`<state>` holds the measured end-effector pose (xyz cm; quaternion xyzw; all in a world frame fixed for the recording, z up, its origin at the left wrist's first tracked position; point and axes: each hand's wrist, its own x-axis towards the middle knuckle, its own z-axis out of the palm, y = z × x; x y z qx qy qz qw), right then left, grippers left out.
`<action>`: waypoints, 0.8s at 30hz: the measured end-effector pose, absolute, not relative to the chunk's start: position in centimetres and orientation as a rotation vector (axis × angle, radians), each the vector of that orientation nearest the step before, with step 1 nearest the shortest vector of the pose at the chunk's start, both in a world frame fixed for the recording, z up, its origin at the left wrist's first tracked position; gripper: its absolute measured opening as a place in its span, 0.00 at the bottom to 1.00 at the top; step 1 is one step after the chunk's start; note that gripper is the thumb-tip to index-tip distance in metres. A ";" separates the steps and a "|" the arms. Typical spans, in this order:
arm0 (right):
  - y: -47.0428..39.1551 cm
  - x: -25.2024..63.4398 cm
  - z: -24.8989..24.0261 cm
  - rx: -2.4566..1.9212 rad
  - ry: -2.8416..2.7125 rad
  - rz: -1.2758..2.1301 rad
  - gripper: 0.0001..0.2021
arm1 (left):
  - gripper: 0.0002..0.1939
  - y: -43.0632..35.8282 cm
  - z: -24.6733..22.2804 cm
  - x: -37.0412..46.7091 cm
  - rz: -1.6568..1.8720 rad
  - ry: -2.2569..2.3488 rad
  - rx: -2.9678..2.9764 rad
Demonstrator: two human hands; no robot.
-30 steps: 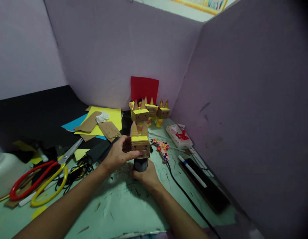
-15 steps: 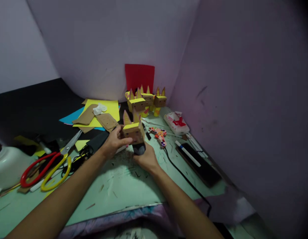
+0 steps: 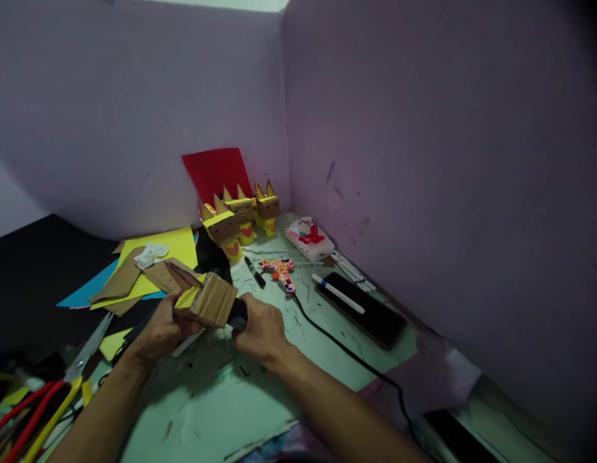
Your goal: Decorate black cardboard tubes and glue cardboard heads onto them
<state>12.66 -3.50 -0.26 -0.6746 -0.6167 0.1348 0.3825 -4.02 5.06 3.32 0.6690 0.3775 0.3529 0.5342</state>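
Observation:
Between my two hands is a cardboard figure (image 3: 215, 302), tilted on its side above the table. Its box head has a yellow top strip and pointed ears, and a dark tube forms its body. My left hand (image 3: 160, 328) is closed around the head. The dark body sits in the grip of my right hand (image 3: 262, 328), whose fingers wrap round it. Similar cardboard figures (image 3: 223, 228) with yellow bodies and hearts stand at the back, near a red sheet (image 3: 218, 175) leaning on the wall.
Scissors (image 3: 67, 386) lie at the left, by coloured paper and cardboard scraps (image 3: 117, 276). A patterned glue gun (image 3: 281, 273) with a black cord, a black marker (image 3: 254, 272), a wipes pack (image 3: 310, 239) and a phone (image 3: 360, 312) under a white pen (image 3: 339, 294) lie at the right.
The cardboard figure has turned from upright, face showing, to tilted sideways with its plain cardboard side showing. Both hands still hold it. The camera view has swung to the right.

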 end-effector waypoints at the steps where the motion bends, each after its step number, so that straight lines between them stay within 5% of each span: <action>1: -3.4 12.7 -0.3 -1.715 -1.568 0.358 0.21 | 0.26 5.1 3.3 -4.1 0.845 0.922 1.566; 12: -1.8 12.1 -1.1 -1.300 -1.255 0.936 0.10 | 0.25 3.2 6.9 -0.9 0.817 0.741 1.510; 24: -2.1 12.3 -1.8 -1.262 -1.160 1.208 0.12 | 0.21 3.4 6.2 -0.8 0.893 0.753 1.408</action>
